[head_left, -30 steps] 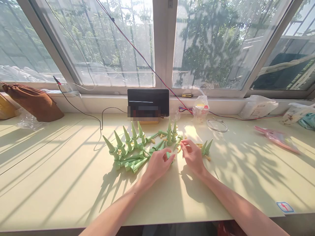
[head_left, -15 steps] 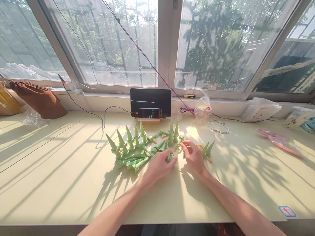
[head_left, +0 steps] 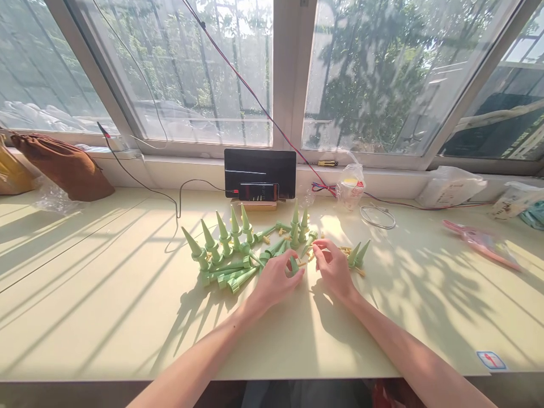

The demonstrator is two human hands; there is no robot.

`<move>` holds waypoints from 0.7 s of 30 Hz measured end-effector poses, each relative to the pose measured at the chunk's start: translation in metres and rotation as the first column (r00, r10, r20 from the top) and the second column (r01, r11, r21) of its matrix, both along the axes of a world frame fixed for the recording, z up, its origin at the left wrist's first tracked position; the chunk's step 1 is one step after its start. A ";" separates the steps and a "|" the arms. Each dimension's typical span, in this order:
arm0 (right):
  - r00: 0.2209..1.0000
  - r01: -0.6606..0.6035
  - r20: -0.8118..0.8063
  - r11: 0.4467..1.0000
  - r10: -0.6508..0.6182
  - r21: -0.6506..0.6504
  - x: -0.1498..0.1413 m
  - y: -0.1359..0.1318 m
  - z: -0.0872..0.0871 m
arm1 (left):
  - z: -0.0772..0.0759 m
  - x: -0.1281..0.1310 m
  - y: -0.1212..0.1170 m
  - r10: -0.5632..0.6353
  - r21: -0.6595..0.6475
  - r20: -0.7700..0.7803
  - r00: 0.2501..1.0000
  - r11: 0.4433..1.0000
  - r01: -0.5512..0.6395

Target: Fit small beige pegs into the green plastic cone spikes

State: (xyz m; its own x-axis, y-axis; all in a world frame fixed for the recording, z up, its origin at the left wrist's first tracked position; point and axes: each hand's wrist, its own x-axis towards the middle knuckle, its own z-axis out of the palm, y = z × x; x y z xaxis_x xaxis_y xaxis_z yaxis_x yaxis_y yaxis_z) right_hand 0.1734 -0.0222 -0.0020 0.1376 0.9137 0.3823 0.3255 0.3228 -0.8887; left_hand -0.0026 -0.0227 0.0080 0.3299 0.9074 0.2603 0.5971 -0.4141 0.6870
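"Head view, near to far: what first?"

"Forearms (head_left: 195, 357) over the table (head_left: 127, 340) edge, then left hand (head_left: 278, 277), thumb and fingers curled around a green piece (head_left: 294, 265), mostly hidden in the grasp."

"And the right hand (head_left: 334, 269)?"

"Just beside, thumb and fingertips drawn close together. Around a small part or around nothing: cannot tell."

"How to handle that green piece?"

"Probably light, stiff, hard plastic; likely a little slick on any smooth taper. Best held at the thicker collared end between thumb and two fingers, with no sideways prying on a thin tip."

"Around it?"

"To the left, lying spikes (head_left: 241, 280) in a heap; to the right, yellow pegs (head_left: 360, 272) near two upright cones (head_left: 362, 255). Small, so better pinched by fingertips."

"Farther out?"

"Behind the heap, upright spikes (head_left: 221, 228) in a slanting row. Beyond, a coiled cable (head_left: 377, 217), a phone (head_left: 258, 192) before a dark tablet (head_left: 261, 164), and a bagged cup (head_left: 349, 192) near the window."
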 end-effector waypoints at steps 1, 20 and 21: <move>1.000 0.000 0.000 1.000 0.000 0.000 0.000 0.000 0.000 | 0.000 0.000 0.000 0.005 0.010 0.011 1.000 1.000 -0.006; 0.994 -0.106 0.006 0.994 0.106 -0.012 0.000 -0.002 0.001 | -0.007 0.001 0.006 0.090 0.062 0.199 0.976 0.993 -0.104; 0.994 -0.109 0.006 0.994 0.109 -0.010 0.000 -0.002 0.001 | -0.007 0.001 0.006 0.088 0.064 0.200 0.976 0.993 -0.103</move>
State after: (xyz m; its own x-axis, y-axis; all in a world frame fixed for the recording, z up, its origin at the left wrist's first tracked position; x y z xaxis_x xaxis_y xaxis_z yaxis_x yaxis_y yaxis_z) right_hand 0.1732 -0.0237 -0.0013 0.0346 0.9268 0.3741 0.2949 0.3481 -0.8898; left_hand -0.0014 -0.0165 0.0012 0.1786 0.9080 0.3790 0.4924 -0.4160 0.7645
